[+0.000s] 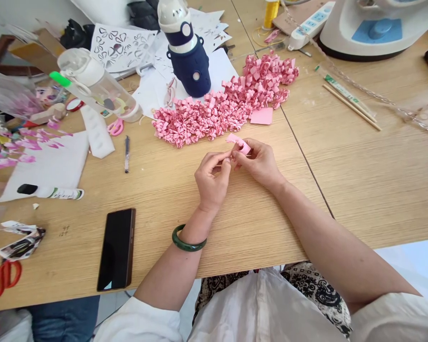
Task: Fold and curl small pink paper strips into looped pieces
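Just in front of the pink pile, a small pink piece of paper or foam [239,142] with a cut edge is pinched in my right hand [258,160]. My left hand [214,178] meets it from the left, thumb and forefinger closed together; a thin pale stick-like thing seems to lie at those fingertips, too small to name. Beyond both hands spreads a long heap of curled pink flower pieces [214,111]. A flat pink square [261,116] lies at the heap's near edge. A green bangle [189,244] circles my left wrist.
A phone [116,249] lies left of my left forearm, a pen [127,154] further up. Upright stands a dark blue bottle [190,66] behind the heap; a clear bottle [103,85] is to the left. Red scissors [3,279], wooden sticks [353,107] and a white machine [378,31] are around.
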The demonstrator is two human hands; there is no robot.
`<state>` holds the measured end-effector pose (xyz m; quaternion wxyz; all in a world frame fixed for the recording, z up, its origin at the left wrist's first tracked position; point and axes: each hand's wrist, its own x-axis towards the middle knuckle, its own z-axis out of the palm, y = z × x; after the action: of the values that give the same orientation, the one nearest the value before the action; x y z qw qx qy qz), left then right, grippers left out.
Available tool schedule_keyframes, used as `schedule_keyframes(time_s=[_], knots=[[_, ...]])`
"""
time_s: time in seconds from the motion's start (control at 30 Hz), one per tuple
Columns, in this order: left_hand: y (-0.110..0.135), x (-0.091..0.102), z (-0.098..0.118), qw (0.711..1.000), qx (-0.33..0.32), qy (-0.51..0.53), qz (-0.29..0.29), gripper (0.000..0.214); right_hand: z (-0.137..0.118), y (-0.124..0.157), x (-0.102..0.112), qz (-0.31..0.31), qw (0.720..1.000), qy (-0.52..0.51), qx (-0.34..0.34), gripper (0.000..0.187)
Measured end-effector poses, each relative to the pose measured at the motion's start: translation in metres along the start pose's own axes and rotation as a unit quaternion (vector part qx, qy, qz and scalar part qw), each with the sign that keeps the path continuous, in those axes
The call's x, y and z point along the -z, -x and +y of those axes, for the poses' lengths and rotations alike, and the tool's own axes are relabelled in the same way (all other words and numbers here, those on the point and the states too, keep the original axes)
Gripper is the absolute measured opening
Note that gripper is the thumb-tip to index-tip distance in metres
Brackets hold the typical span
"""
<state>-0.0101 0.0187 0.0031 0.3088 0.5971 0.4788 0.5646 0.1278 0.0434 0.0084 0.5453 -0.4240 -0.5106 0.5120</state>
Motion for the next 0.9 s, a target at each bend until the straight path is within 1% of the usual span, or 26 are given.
schedule_keyframes(time_s=[0.1,0.17,0.3,0.4,0.53,0.6,0.7,0.8,0.9], knots=[[-0.0012,-0.0014,-0.0056,0.998,0.034,0.049,0.005,0.017,0.0,-0.0001,-0.0004,-0.007,1.0,-0.005,-0.007,0.016],[-0.0011,-0.002,-0.0077,0.997,0.039,0.067,-0.005,0.017,0.0017,-0.0006,-0.0002,-0.01,1.0,0.004,-0.004,0.017],[0.0009,-0.0026,-0.0089,0.995,0.043,0.083,-0.016,0.016,0.0074,-0.0016,0.001,0.006,0.998,0.052,0.03,0.016],[0.0016,-0.0032,-0.0092,0.993,0.068,0.097,-0.017,0.015,0.0094,-0.0016,0.0025,0.01,0.996,0.076,0.044,0.016],[-0.0002,-0.0052,-0.0077,0.984,0.12,0.134,0.011,0.013,0.0073,-0.0009,0.0039,-0.021,0.999,0.041,0.025,0.017],[-0.0016,-0.0057,-0.0063,0.981,0.132,0.137,0.032,0.014,0.0057,-0.0004,0.0035,-0.034,0.999,0.021,0.016,0.019],[-0.0032,-0.005,-0.0052,0.983,0.132,0.112,0.06,0.015,0.0041,0.0003,0.0019,-0.046,0.999,0.017,0.011,0.018],[-0.0036,-0.0038,-0.0051,0.986,0.122,0.08,0.075,0.015,0.003,0.0003,0.0007,-0.057,0.998,0.014,0.002,0.017],[-0.0041,-0.0032,-0.0047,0.987,0.116,0.07,0.084,0.019,0.0006,-0.0001,0.001,-0.063,0.998,0.01,0.002,0.026]])
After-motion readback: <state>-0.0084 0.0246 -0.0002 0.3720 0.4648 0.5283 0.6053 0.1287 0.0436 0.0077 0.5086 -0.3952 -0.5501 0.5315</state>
